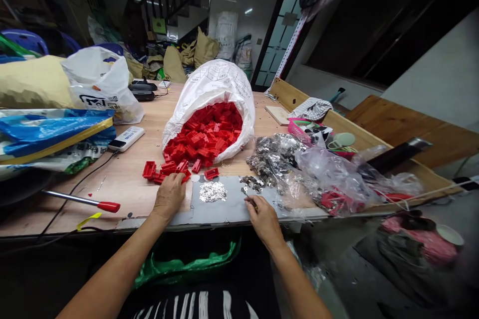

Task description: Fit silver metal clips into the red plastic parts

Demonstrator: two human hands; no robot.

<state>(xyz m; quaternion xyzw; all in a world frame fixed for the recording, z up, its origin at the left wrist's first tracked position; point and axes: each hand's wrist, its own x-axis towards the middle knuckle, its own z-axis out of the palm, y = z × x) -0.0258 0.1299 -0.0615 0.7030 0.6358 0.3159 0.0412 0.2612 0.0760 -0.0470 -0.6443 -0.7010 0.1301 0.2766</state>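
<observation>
My left hand [170, 195] is over several loose red plastic parts [149, 170], its fingers curled down on one at the table's edge of the pile; the fingertips are partly hidden. My right hand [265, 218] pinches a thin pointed tool, apparently tweezers [245, 192], its tip near small dark metal pieces [253, 184]. Between the hands a pile of small silvery metal pieces [213, 192] lies on a grey sheet [224, 213]. Behind it, a white sack [220, 77] lies on its side, its mouth facing me and full of red plastic parts [209, 132].
At right are clear bags [325, 164] with metal pieces and a pink basket [299, 129]. A red-tipped lever [108, 206] juts in at left, near a white power bank-like device [127, 138] with a cable. Stuffed bags [41, 82] stand at far left. A wooden board [295, 97] edges the right side.
</observation>
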